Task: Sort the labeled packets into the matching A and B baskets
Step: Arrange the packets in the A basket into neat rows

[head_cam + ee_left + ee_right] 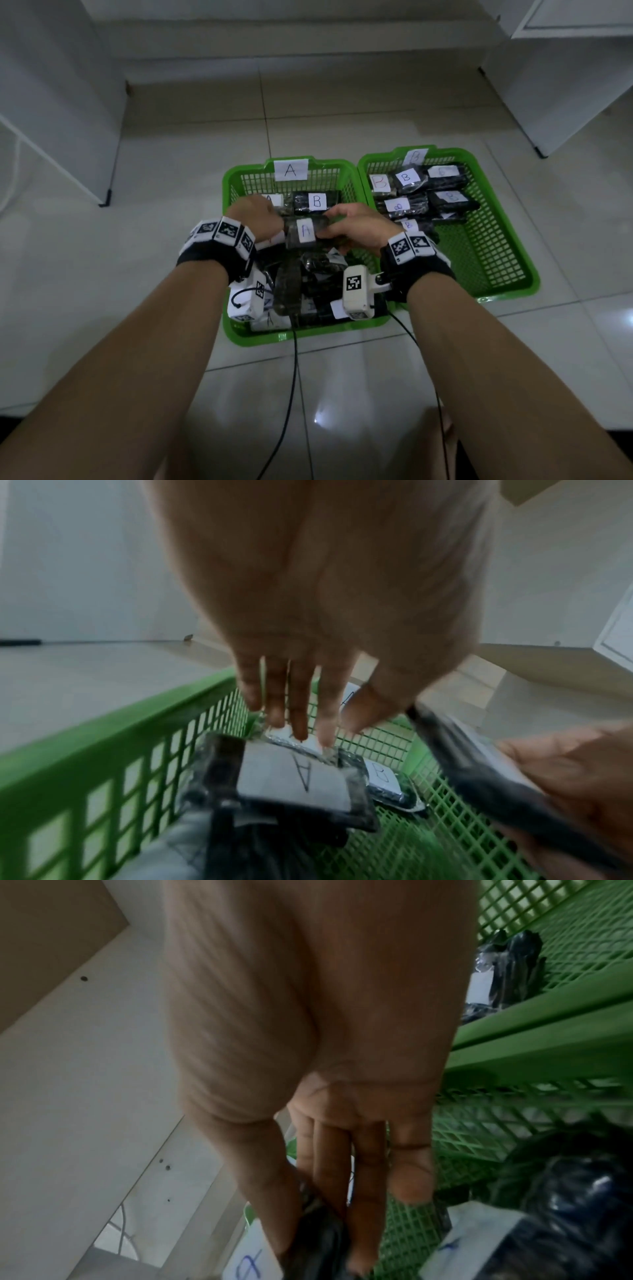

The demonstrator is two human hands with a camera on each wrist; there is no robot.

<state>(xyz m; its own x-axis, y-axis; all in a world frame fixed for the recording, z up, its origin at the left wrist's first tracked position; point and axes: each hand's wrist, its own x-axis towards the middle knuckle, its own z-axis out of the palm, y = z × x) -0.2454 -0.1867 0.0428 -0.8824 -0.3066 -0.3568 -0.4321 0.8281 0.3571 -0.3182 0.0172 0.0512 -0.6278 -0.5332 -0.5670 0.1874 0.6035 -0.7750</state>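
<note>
Two green baskets stand side by side, the A basket (228, 186) on the left and the B basket (486, 260) on the right. My right hand (346, 226) grips a black packet labelled A (306, 231) above the A basket; thumb and fingers pinch the packet (318, 1240) in the right wrist view. My left hand (263, 214) reaches to the basket's far left. Its straight fingers (301, 723) touch a white-labelled packet (310, 744) there. A packet labelled B (317, 201) lies at the far end of the A basket. Several more packets lie below my wrists.
The B basket holds several B-labelled packets (406, 178) at its far end; its near half is bare mesh. White cabinets (565, 85) stand right and left on the tiled floor. Camera cables (291, 377) trail from my wrists over the A basket's near rim.
</note>
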